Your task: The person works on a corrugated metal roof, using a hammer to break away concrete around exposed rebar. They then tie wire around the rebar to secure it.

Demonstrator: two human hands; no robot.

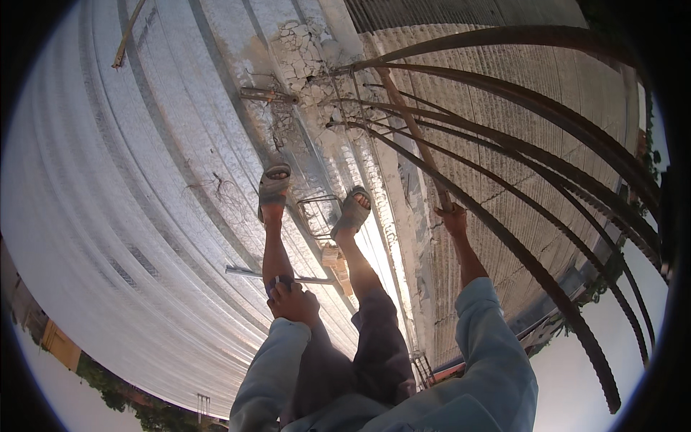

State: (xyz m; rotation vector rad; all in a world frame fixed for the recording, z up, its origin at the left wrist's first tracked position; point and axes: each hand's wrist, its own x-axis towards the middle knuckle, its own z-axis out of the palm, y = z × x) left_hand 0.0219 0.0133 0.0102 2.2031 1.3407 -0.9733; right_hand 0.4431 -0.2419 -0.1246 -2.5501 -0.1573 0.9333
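My right hand [453, 217] is closed around the lower end of a long brown bar [414, 129]. The bar slants up and left to the thick rusty rebars [504, 86], where its far end meets a bent rod near the concrete. What that end is like I cannot make out. My left hand [294, 302] rests at my left knee, fingers curled over the dark trouser leg [279, 282]. Long ribbed rebars fan out from the broken concrete [299, 50] and arch to the right, past my right arm. Thin stirrup rods [353, 90] cross them at their base.
My sandalled feet stand on ribbed metal decking [165, 216]. Between them lies a bent wire stirrup [317, 216], with brick-like pieces [338, 263] nearer me. Short steel pieces [268, 95], a metal strip [248, 272] and tangled wire [227, 189] lie about. Corrugated sheeting [504, 230] lies right.
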